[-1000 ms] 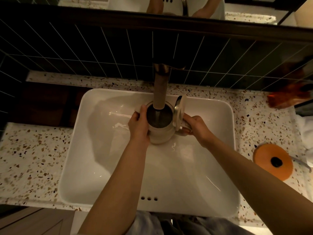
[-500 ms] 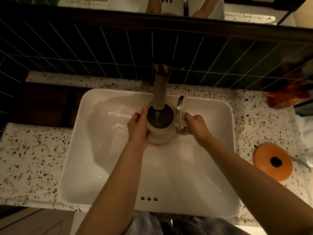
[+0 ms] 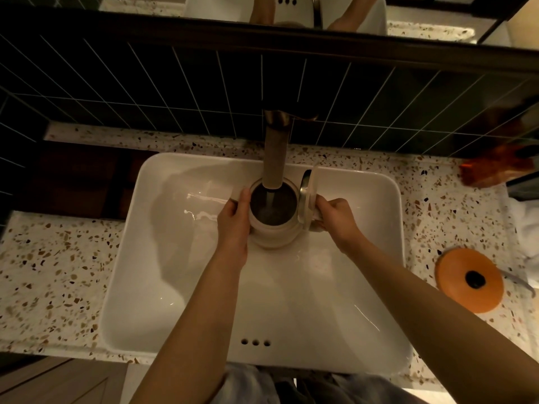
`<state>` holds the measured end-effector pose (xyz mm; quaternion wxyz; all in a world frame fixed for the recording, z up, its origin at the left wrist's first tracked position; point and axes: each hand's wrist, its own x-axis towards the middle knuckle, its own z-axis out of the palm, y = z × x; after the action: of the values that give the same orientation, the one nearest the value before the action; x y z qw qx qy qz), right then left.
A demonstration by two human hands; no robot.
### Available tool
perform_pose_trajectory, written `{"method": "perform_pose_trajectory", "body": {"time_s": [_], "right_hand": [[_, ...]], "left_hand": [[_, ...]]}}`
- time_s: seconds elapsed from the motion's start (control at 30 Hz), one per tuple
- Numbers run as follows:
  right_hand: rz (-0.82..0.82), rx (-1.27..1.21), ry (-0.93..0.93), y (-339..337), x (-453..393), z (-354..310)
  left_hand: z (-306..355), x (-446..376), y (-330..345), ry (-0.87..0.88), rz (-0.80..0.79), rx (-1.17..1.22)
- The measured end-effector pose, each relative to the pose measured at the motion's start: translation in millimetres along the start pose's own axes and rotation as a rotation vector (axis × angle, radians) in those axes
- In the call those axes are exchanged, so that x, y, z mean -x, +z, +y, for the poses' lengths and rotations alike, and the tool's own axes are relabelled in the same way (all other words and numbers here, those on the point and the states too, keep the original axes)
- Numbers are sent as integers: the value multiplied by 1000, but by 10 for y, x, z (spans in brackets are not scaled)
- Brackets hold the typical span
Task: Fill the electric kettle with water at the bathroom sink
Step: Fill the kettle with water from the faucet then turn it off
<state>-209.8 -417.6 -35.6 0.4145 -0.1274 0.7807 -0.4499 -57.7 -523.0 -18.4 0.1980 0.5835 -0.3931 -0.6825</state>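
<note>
Kettle point(image 3: 272, 228) held upright inside sink point(image 3: 163, 258) near its back edge, lid point(image 3: 306, 199) tipped open, directly under tap point(image 3: 274, 153) with water running in; left hand point(image 3: 233, 225) wrapped around body, right hand point(image 3: 335, 220) clenched on handle.

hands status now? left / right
Left hand: closed around the kettle body, under the faucet.
Right hand: closed on the kettle's handle side, beside the open lid.
</note>
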Motion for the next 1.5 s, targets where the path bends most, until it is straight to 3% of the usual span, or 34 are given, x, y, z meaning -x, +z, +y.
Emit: {"method": "perform_pose_trajectory", "body": {"time_s": [0.13,0.23,0.33,0.4,0.63,0.8,0.93,1.13,1.27,1.5], "right_hand": [[22,-18,13,24,16,-32],[36,-40,31,14,21,-32],[46,-33,37,16,-4,-25],[43,-9,30,16,10,-69],[51,3,53,-6,-38,-76],[58,19,40,-1,-32,-85],[55,48,43,5,-33,-104],[51,53,67,-4,-61,-109],[34,30,79,-19,-56,-122],[22,14,86,-17,-13,-153]], "left_hand": [[3,7,-72,-31,-16,-19],[43,48,-67,1,57,-33],[154,63,-107,279,193,-161],[306,13,-155,480,194,-276],[908,-247,-23,958,-171,-839],[1108,-276,209,1238,-419,-1081],[1133,-339,311,1294,-454,-1193],[1113,-364,338,1255,-479,-1153],[1039,-353,365,1283,-500,-1285],[1031,-287,341,1206,-467,-1061]]}}
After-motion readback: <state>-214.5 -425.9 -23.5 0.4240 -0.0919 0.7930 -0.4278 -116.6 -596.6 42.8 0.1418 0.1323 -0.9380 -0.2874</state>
